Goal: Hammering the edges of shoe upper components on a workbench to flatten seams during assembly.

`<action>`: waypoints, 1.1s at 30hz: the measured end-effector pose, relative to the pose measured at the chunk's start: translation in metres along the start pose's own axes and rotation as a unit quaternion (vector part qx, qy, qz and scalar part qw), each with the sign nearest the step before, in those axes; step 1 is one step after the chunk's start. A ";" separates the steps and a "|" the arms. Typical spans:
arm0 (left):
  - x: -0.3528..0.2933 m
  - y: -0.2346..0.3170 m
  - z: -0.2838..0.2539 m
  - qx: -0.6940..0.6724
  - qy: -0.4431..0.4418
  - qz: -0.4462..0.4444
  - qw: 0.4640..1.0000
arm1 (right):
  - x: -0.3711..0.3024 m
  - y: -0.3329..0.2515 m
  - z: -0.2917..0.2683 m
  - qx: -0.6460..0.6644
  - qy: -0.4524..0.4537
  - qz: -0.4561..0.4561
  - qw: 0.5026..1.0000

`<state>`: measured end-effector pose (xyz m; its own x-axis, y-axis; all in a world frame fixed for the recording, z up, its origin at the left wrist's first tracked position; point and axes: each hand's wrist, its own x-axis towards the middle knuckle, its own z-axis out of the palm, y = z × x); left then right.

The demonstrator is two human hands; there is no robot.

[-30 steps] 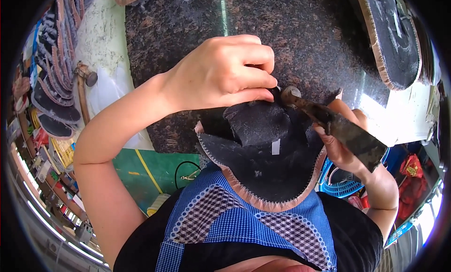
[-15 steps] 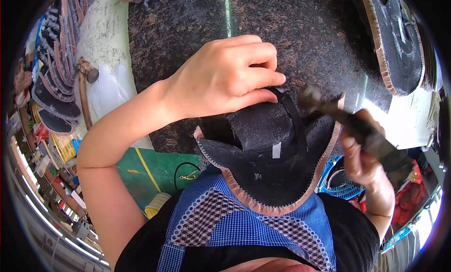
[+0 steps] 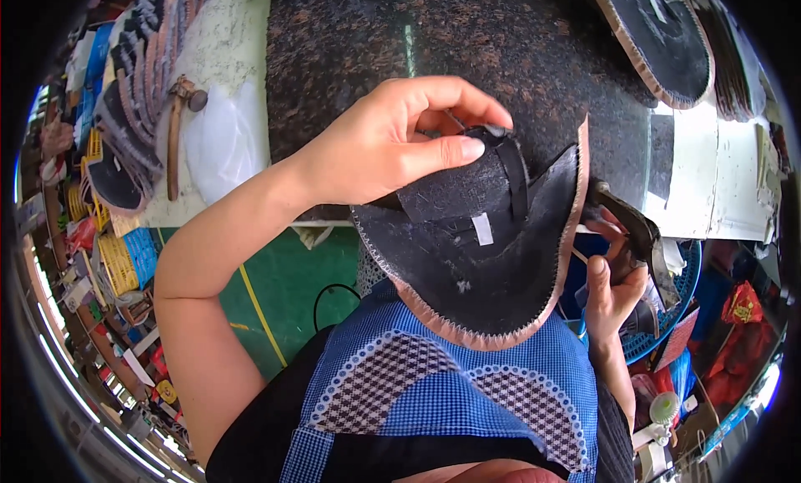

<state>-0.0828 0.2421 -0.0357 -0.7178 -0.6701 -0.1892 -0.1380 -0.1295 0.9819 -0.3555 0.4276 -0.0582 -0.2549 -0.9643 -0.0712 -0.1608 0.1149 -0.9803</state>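
A black boot or slipper upper (image 3: 501, 291) hangs over the table's near edge against my apron. Its curved rim has a pinkish-tan stitched border, and a small white label sits inside. My left hand (image 3: 409, 137) is closed, thumb and fingers pinching the far end of the upper's black inner flap (image 3: 450, 183). Beside the flap runs a narrow black strap (image 3: 519, 183). To the right of the upper, my right hand (image 3: 616, 295) has its fingers curled around a dark, curved metal hand tool (image 3: 636, 220). I cannot make out the tool's exact kind.
A dark speckled stone slab (image 3: 350, 49) covers the white table. At left lie a hammer (image 3: 177, 124) and a clear plastic bag (image 3: 221, 149), with stacked black pieces (image 3: 121, 178) beyond. More bordered pieces (image 3: 667, 57) lie at far right. A blue basket (image 3: 688, 274) stands below the right edge.
My right hand has drawn the tool down and away from the upper, turning it more upright. The left hand keeps its pinch. The whole view has shifted.
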 end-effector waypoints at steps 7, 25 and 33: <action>-0.009 0.041 0.011 -0.070 0.086 0.020 0.994 | 0.016 -0.032 0.012 0.253 -0.084 0.164 0.950; -0.004 0.014 0.015 0.168 -0.169 -0.007 0.971 | -0.057 -0.028 0.007 0.144 -0.109 0.195 0.964; 0.036 -0.008 -0.007 0.365 -0.214 0.190 0.886 | -0.017 -0.030 -0.019 -0.132 0.021 -0.086 0.987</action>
<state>-0.1025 0.2139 -0.0499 -0.9784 -0.2059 0.0195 -0.1237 0.6582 0.7426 -0.3644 0.4446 -0.0239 -0.2404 -0.9649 0.1054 -0.4462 0.0134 -0.8948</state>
